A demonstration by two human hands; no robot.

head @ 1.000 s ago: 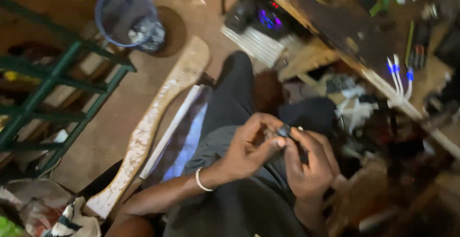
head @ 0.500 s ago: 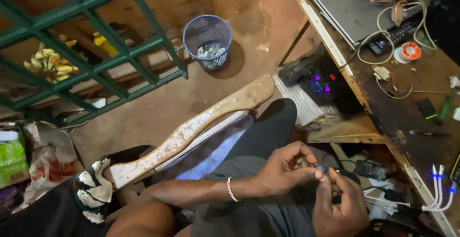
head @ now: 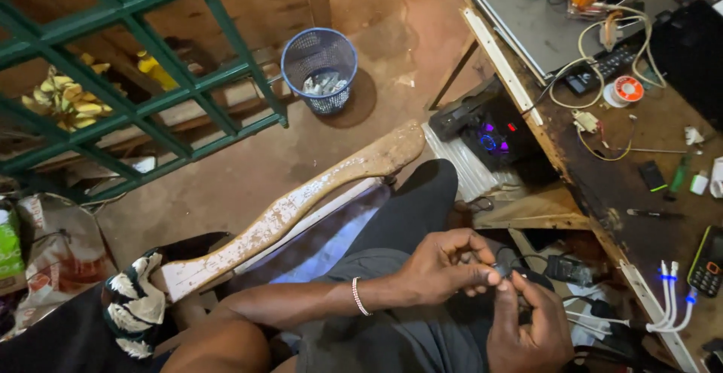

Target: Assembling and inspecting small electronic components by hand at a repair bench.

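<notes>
Your left hand and right hand are both pinched on a small dark part with a thin black cable, low in view over your lap; it looks mid-work, with the workbench at two o'clock.

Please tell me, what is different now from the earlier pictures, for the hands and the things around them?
The camera view shifted, so the blue basket and wooden plank now sit elsewhere in the picture; neither seems to have moved on the floor. The left hand and right hand stay together over the lap, still pinching the same small dark part. Nothing was let go or picked up.
</notes>
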